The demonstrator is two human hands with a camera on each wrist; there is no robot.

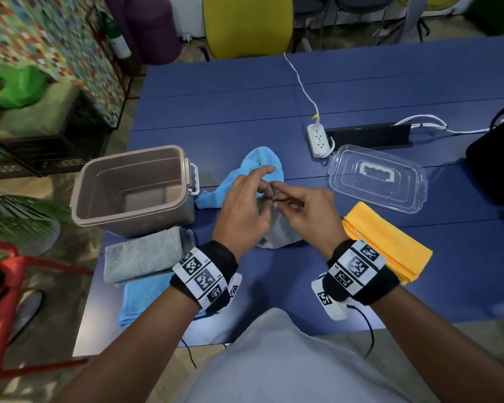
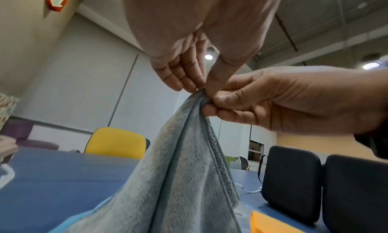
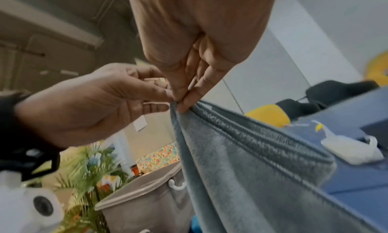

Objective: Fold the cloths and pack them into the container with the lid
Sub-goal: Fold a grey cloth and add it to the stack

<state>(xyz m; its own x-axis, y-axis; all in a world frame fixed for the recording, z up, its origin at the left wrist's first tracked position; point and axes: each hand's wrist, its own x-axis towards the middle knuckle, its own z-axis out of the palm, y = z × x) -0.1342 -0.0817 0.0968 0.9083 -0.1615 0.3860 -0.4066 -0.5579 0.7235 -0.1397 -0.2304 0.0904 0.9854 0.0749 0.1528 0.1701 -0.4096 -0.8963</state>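
Both hands meet above the table's middle and pinch the same corner of a grey cloth (image 1: 277, 237). The rest of it hangs down to the blue table (image 1: 245, 106). My left hand (image 1: 266, 192) holds the corner between thumb and fingers (image 2: 189, 84), with the index finger raised. My right hand (image 1: 277, 198) pinches the grey cloth (image 3: 241, 162) just beside it. An unfolded light blue cloth (image 1: 262, 167) lies behind the hands. The open taupe container (image 1: 99, 175) stands to the left. Its clear lid (image 1: 413, 181) lies to the right.
A folded grey cloth (image 1: 146, 254) lies on a folded blue cloth (image 1: 146, 298) at the front left. To the right is a folded yellow cloth (image 1: 387, 242). A white power strip (image 1: 319, 139) with cables and a black bar (image 1: 373, 135) lie behind the lid. A yellow chair (image 1: 245, 24) stands beyond the table.
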